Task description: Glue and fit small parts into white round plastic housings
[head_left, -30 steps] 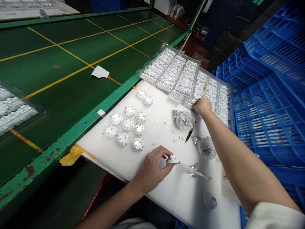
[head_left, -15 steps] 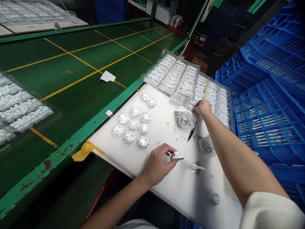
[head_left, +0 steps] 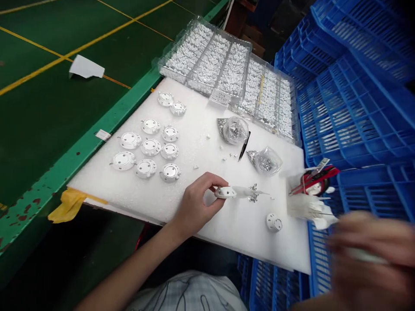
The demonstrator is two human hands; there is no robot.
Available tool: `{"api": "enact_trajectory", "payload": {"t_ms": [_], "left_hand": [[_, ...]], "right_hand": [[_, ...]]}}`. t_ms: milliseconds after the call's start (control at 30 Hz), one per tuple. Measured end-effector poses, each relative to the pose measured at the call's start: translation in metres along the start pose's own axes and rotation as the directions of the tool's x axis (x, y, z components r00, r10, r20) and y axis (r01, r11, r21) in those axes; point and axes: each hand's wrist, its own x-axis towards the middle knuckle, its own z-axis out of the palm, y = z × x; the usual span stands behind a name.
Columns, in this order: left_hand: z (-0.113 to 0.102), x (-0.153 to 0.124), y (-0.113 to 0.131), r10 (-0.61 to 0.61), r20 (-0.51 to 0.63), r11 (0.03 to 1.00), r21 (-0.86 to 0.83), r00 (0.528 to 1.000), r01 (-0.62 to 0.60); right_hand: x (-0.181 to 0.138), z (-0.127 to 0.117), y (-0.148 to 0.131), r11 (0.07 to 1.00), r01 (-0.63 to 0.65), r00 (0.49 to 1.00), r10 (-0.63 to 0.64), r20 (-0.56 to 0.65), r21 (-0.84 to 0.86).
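Snugly, the left hand (head_left: 197, 204) grips a white housing (head_left: 225, 192).

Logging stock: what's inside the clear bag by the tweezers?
The clear plastic bag holds small silvery pieces; glare and crumpled plastic hide their exact shape and number.

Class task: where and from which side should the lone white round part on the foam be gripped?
Pinch the white round part across its curved wall, coming from above. It sits apart from the others on the white foam sheet, so fingers can reach both sides.
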Motion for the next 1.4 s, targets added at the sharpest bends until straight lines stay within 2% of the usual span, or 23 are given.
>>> {"api": "enact_trajectory", "payload": {"t_ms": [67, 200, 267, 367, 500, 667, 867, 1100, 1400], "left_hand": [[-0.001, 0.000, 0.000, 0.039, 0.016, 0.999, 0.008, 0.999, -0.039], [0.001, -0.005, 0.007, 0.113, 0.024, 0.993, 0.044, 0.993, -0.114], [0.005, -0.012, 0.012, 0.084, 0.052, 0.993, 0.074, 0.995, -0.087], [0.014, -0.023, 0.018, 0.044, 0.101, 0.993, 0.106, 0.994, -0.055], [0.021, -0.027, 0.015, 0.068, 0.123, 0.987, 0.135, 0.990, -0.085], [0.018, -0.024, 0.009, 0.075, 0.160, 0.972, 0.207, 0.984, -0.108], [0.020, -0.030, 0.009, 0.099, 0.175, 0.962, 0.234, 0.980, -0.139], [0.020, -0.031, 0.009, 0.090, 0.190, 0.961, 0.243, 0.978, -0.136], [0.021, -0.030, 0.008, 0.089, 0.190, 0.957, 0.256, 0.978, -0.137]], "right_hand": [[-0.026, 0.016, 0.029, 0.992, 0.011, 0.994, 0.003, -0.112, 0.124], [-0.030, 0.044, 0.071, 0.896, -0.241, 0.968, 0.252, 0.020, 0.374], [-0.027, 0.049, 0.078, 0.836, -0.284, 0.955, 0.290, 0.061, 0.469], [-0.025, 0.047, 0.080, 0.777, -0.288, 0.955, 0.279, 0.104, 0.559], [-0.025, 0.043, 0.080, 0.758, -0.309, 0.950, 0.274, 0.148, 0.575], [-0.026, 0.043, 0.083, 0.745, -0.300, 0.954, 0.240, 0.180, 0.596], [-0.021, 0.045, 0.083, 0.742, -0.245, 0.969, 0.188, 0.158, 0.623], [-0.021, 0.044, 0.085, 0.781, -0.184, 0.978, 0.083, 0.192, 0.597], [-0.024, 0.044, 0.082, 0.810, -0.151, 0.982, 0.058, 0.180, 0.566]]}}
